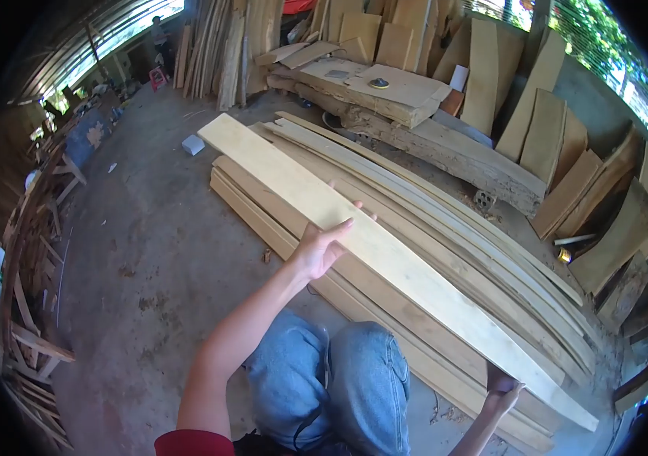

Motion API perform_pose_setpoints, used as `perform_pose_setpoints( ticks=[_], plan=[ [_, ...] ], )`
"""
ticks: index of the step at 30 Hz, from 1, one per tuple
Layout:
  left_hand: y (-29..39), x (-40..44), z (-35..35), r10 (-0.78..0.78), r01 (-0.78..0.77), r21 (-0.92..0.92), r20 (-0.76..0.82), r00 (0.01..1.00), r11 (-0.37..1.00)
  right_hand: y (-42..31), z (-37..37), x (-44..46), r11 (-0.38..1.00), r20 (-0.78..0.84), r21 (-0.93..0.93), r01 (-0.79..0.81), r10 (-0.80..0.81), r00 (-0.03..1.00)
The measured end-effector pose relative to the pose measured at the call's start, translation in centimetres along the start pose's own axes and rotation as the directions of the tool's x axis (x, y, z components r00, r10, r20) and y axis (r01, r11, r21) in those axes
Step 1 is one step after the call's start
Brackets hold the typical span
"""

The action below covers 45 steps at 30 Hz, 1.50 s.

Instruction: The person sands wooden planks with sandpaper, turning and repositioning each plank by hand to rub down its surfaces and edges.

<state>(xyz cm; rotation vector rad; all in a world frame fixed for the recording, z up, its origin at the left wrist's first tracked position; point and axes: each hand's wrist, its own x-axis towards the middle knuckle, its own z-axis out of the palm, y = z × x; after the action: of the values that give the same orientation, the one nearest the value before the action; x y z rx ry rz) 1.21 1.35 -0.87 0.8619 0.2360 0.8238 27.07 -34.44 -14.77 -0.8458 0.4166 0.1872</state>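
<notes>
A long pale wooden board (pixel 400 247) runs slantwise across the view, raised above a stack of planks. My left hand (pixel 322 247) grips it near the middle, thumb on top and fingertips showing past the far edge. Close to the board's near right end, my right hand (pixel 503 397) is closed on its lower edge, most of its fingers hidden beneath. Under the board lie several stacked planks (pixel 263 218), some browner than the held one. Further strips of wood (pixel 446 205) lie side by side just beyond.
My bent knees (pixel 328 380) are close to the stack. Behind it rests a thick rough slab (pixel 484 163) with a round yellow-and-black disc (pixel 379 83) on top. Boards (pixel 544 137) lean along the right wall. Scrap wood (pixel 39 342) lines the left, and a person (pixel 160 38) stands far back.
</notes>
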Motion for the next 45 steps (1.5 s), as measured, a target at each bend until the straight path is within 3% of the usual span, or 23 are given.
perform_pose_setpoints(
  ticks=[3, 4, 6, 7, 8, 10, 12, 16, 20, 23, 24, 25, 26, 28, 30, 31, 32, 34, 35, 36, 41, 42, 45],
  plan=[
    [-0.2, 0.3, -0.7, 0.021, -0.021, 0.014, 0.000, 1.000, 1.000, -1.0, -3.3, 2.2, 0.986, -0.406, -0.130, 0.101, -0.146, 0.902],
    [-0.2, 0.3, -0.6, 0.013, -0.013, 0.008, 0.006, 1.000, 1.000, -1.3, -2.8, -0.1, 0.811, -0.301, -0.498, 0.307, -0.494, 0.816],
    [-0.1, 0.3, -0.5, 0.033, -0.034, 0.059, 0.020, 0.999, 0.998, -1.5, 0.9, -3.0, 0.353, 0.211, -0.531, 0.770, -0.826, 0.523],
    [-0.2, 0.3, -0.7, 0.035, -0.037, 0.078, 0.016, 0.999, 0.996, 0.1, 3.8, -5.5, 0.606, 0.340, -0.191, 0.772, -0.697, 0.632],
    [-0.2, 0.3, -0.6, 0.034, -0.034, 0.087, 0.009, 0.999, 0.996, -0.2, 9.8, -9.6, 0.374, 0.572, -0.398, 0.838, -0.613, 0.545],
    [0.0, 0.3, -0.2, 0.053, -0.054, 0.089, 0.014, 0.998, 0.995, 3.9, 14.8, -12.0, 0.572, 0.896, -0.107, 0.813, -0.299, 0.328],
    [0.1, 0.1, -0.4, 0.075, -0.076, 0.098, 0.013, 0.997, 0.992, 5.9, 20.1, -17.2, 0.132, 0.993, -0.116, 0.985, -0.007, 0.118],
    [0.7, -0.3, -0.8, 0.108, -0.100, 0.212, -0.030, 0.994, 0.972, 11.9, 22.8, -21.6, 0.036, 0.981, 0.187, 0.982, 0.047, -0.188],
    [0.8, -0.8, -0.3, 0.092, -0.097, 0.213, 0.034, 0.995, 0.972, 8.8, 18.0, -17.2, 0.063, 0.992, 0.029, 0.998, 0.117, -0.036],
    [0.9, -0.9, -0.3, 0.093, -0.110, 0.248, 0.079, 0.993, 0.963, 2.4, 11.4, -10.4, -0.128, 0.931, -0.351, 0.928, 0.062, 0.360],
    [0.8, -0.9, -0.4, 0.096, -0.114, 0.244, 0.085, 0.992, 0.963, -0.3, 9.6, -8.3, -0.206, 0.846, -0.511, 0.834, 0.049, 0.531],
    [0.9, -1.0, -0.4, 0.087, -0.107, 0.255, 0.088, 0.992, 0.961, -2.6, 7.2, -6.1, -0.013, 0.664, -0.747, 0.664, -0.006, 0.747],
    [0.9, -1.1, -0.3, 0.097, -0.110, 0.227, 0.069, 0.993, 0.968, -4.9, 5.9, -5.4, -0.056, 0.661, -0.748, 0.661, -0.155, 0.734],
    [0.8, -1.0, -0.4, 0.111, -0.121, 0.203, 0.060, 0.992, 0.972, -5.9, -2.8, 3.1, -0.075, 0.329, -0.943, 0.324, -0.358, 0.874],
    [0.7, -1.0, -0.7, 0.119, -0.130, 0.205, 0.064, 0.991, 0.970, -6.7, -3.8, 4.1, -0.141, 0.326, -0.946, 0.293, -0.431, 0.842],
    [0.6, -0.9, -0.9, 0.134, -0.149, 0.212, 0.083, 0.988, 0.966, -6.0, -2.4, 2.2, -0.421, 0.461, -0.860, 0.287, -0.403, 0.791],
    [0.6, -1.0, -0.9, 0.139, -0.152, 0.217, 0.076, 0.987, 0.964, -5.1, 0.2, -0.4, -0.324, 0.452, -0.877, 0.355, -0.308, 0.837],
    [0.5, -1.0, -0.8, 0.139, -0.145, 0.229, 0.044, 0.989, 0.963, -0.8, 4.0, -2.8, -0.032, 0.688, -0.707, 0.707, -0.265, 0.676],
    [0.5, -0.8, -1.3, 0.141, -0.147, 0.233, 0.043, 0.989, 0.961, 0.4, 7.4, -5.9, -0.203, 0.810, -0.585, 0.785, -0.188, 0.555],
    [0.4, -0.6, -1.6, 0.144, -0.149, 0.237, 0.040, 0.989, 0.960, 1.9, 9.8, -8.2, -0.095, 0.826, -0.564, 0.820, -0.049, 0.562],
    [0.5, -0.8, -1.3, 0.170, -0.179, 0.240, 0.055, 0.984, 0.954, 8.1, 18.5, -18.6, 0.019, 0.989, -0.107, 0.994, 0.103, 0.105],
    [0.4, -0.7, -1.5, 0.179, -0.190, 0.234, 0.068, 0.981, 0.953, 8.7, 18.8, -19.6, 0.157, 0.990, -0.058, 0.986, 0.139, 0.036],
    [0.4, -0.8, -1.2, 0.224, -0.228, 0.295, 0.047, 0.973, 0.928, 7.7, 18.4, -19.8, 0.166, 0.989, 0.013, 0.986, 0.145, -0.037]
  ],
)
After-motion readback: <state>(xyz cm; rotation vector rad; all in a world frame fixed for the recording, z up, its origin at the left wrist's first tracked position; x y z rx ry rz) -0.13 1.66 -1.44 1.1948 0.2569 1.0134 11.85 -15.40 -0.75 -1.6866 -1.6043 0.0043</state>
